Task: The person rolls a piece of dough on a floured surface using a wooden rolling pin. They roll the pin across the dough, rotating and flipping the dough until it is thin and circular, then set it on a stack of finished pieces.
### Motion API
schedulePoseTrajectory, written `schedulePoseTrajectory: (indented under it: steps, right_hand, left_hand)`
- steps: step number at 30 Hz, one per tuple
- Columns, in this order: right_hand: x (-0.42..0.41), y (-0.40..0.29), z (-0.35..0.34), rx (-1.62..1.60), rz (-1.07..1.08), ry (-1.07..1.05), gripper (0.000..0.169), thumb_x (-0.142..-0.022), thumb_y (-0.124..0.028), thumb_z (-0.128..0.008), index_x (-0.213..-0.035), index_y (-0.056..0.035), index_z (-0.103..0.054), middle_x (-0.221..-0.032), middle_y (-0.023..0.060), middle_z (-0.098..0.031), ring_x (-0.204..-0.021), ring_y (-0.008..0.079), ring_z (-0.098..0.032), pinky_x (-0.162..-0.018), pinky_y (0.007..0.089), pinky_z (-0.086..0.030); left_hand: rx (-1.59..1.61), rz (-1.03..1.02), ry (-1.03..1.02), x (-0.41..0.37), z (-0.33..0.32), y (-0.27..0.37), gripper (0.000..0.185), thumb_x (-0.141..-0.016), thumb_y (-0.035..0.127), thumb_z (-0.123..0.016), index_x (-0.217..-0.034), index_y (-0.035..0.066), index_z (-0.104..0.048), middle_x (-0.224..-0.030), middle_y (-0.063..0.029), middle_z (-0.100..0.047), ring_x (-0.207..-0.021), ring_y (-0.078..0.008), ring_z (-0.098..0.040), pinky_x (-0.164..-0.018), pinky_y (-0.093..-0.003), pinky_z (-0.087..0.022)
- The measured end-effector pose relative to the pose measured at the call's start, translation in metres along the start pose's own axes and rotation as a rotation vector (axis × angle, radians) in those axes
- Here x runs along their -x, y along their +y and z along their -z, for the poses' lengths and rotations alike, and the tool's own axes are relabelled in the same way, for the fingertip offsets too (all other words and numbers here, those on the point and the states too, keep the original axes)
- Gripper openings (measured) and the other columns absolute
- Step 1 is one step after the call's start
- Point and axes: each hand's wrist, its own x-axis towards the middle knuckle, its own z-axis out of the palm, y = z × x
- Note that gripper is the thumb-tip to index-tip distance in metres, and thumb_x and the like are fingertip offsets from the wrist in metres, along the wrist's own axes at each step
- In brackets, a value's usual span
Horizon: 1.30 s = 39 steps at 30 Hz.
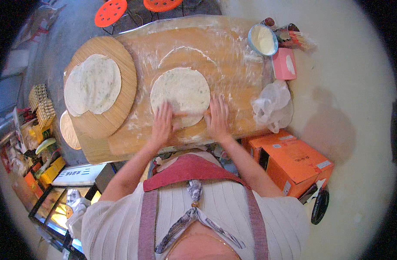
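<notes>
A round, flat sheet of dough (182,91) with green specks lies on the floured wooden table (237,97) before me. Across its near part runs a thin wooden rolling pin (188,114), blurred. My left hand (163,122) rests over the pin's left end, fingers stretched forward. Over the right end lies my right hand (219,117), its fingers also extended. Both palms press down on the pin, and neither hand's fingers are seen to wrap it. Left of my hands, overlapping dough sheets (94,84) lie on a round wooden board (128,81).
At the far right are a blue bowl of flour (263,39), a pink box (284,64) and a clear plastic bag (273,105). An orange carton (292,156) stands below the right edge. Red stools (110,13) stand beyond the table; egg trays (44,110) sit at left.
</notes>
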Motion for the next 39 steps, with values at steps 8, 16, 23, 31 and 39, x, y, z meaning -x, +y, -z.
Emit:
schedulePoseTrajectory:
  steps: [8, 16, 23, 31, 39]
  right_hand:
    - [-0.211, 0.034, -0.012, 0.040, -0.090, 0.345, 0.075, -0.097, -0.027, -0.056, -0.156, 0.0058, -0.025, -0.164, 0.0313, -0.023, -0.152, 0.0480, -0.023, -0.123, 0.0579, -0.018]
    - [0.003, -0.022, -0.006, 0.068, -0.232, 0.003, 0.076, -0.094, -0.026, -0.065, -0.154, 0.0031, -0.030, -0.153, 0.0269, -0.042, -0.141, 0.0453, -0.040, -0.118, 0.0595, -0.027]
    - [-0.158, -0.009, -0.006, -0.247, -0.553, -0.040, 0.052, -0.087, -0.020, -0.077, -0.130, -0.0025, -0.053, -0.112, 0.0188, -0.067, -0.105, 0.0360, -0.063, -0.092, 0.0465, -0.049]
    - [-0.121, -0.007, -0.036, -0.232, -0.373, 0.168, 0.023, -0.086, -0.023, -0.076, -0.091, -0.0019, -0.069, -0.095, 0.0182, -0.070, -0.091, 0.0372, -0.067, -0.082, 0.0483, -0.052]
    - [-0.012, 0.004, 0.019, -0.195, -0.409, -0.144, 0.037, -0.090, -0.020, -0.065, -0.120, 0.0018, -0.065, -0.117, 0.0240, -0.067, -0.108, 0.0402, -0.063, -0.095, 0.0500, -0.048]
  left_hand:
    - [-0.194, 0.227, 0.394, -0.233, 0.025, -0.076, 0.082, -0.100, 0.040, -0.055, -0.155, -0.012, -0.024, -0.163, -0.0348, -0.021, -0.152, -0.0478, -0.023, -0.123, -0.0591, -0.021]
    - [0.142, 0.047, -0.001, 0.036, 0.006, 0.037, 0.061, -0.088, 0.011, -0.064, -0.147, 0.002, -0.049, -0.158, -0.0202, -0.042, -0.145, -0.0390, -0.040, -0.119, -0.0537, -0.031]
    - [0.151, 0.061, 0.153, 0.018, 0.009, 0.028, 0.046, -0.079, 0.005, -0.064, -0.124, 0.004, -0.060, -0.118, -0.0138, -0.063, -0.104, -0.0375, -0.058, -0.093, -0.0459, -0.047]
    - [0.139, 0.093, 0.069, 0.041, 0.044, 0.029, 0.030, -0.083, 0.003, -0.061, -0.113, 0.007, -0.061, -0.103, -0.0122, -0.060, -0.099, -0.0353, -0.059, -0.086, -0.0439, -0.049]
    - [0.139, 0.165, -0.033, 0.036, 0.046, 0.045, 0.030, -0.090, 0.004, -0.060, -0.120, 0.005, -0.060, -0.132, -0.0168, -0.059, -0.117, -0.0391, -0.058, -0.097, -0.0472, -0.048]
